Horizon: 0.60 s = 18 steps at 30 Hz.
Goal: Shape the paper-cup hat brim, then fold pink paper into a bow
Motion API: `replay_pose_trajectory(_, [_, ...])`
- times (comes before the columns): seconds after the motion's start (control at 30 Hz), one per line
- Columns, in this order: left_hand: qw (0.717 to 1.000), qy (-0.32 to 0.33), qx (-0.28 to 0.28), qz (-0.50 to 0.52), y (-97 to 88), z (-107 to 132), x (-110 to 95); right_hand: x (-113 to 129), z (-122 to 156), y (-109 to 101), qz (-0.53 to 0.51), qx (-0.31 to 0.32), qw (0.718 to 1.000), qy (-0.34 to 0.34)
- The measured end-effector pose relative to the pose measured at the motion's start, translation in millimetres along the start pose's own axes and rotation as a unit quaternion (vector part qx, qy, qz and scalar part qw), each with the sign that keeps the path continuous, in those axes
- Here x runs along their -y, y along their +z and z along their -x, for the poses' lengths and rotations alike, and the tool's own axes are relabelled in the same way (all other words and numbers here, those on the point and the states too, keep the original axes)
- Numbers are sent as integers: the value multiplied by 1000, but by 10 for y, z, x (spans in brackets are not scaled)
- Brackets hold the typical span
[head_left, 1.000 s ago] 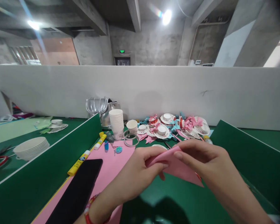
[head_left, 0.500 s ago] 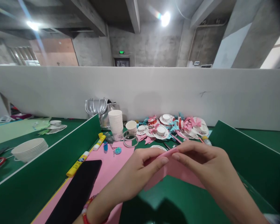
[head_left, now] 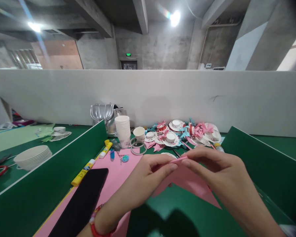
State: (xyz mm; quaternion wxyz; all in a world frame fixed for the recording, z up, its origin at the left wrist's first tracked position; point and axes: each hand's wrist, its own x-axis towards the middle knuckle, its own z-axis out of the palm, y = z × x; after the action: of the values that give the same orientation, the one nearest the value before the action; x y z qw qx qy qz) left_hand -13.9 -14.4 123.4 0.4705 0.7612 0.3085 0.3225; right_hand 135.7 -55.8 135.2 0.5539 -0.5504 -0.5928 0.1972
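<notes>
Your left hand [head_left: 150, 174] and right hand [head_left: 219, 169] angle inward, thumbs almost meeting, both pinching a folded pink paper sheet [head_left: 194, 184] above the middle of the green tabletop [head_left: 175, 204]. The left divider [head_left: 51, 177] and right divider [head_left: 266, 168] stand apart from your hands, with tabletop surface showing beneath the paper. Its pinched edge runs roughly left to right; one loose corner points near right.

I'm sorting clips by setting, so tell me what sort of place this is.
Likely a shared craft workspace: green dividers section the table, which holds yellow glue sticks and a heap of pink and blue paper decorations.
</notes>
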Motion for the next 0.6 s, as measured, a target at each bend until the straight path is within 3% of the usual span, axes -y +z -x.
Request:
replay_pose_trajectory(0.13, [1000, -5, 2, 7, 16, -16, 14, -2, -14, -5, 16, -9, 1000, -2])
replay_pose_trajectory(0.37, [997, -33, 60, 37, -7, -25, 26, -7, -27, -28, 33, 2, 999, 10])
replay_pose_trajectory(0.6, [993, -65, 20, 97, -20, -31, 40, -31, -39, -69, 57, 35, 998, 0])
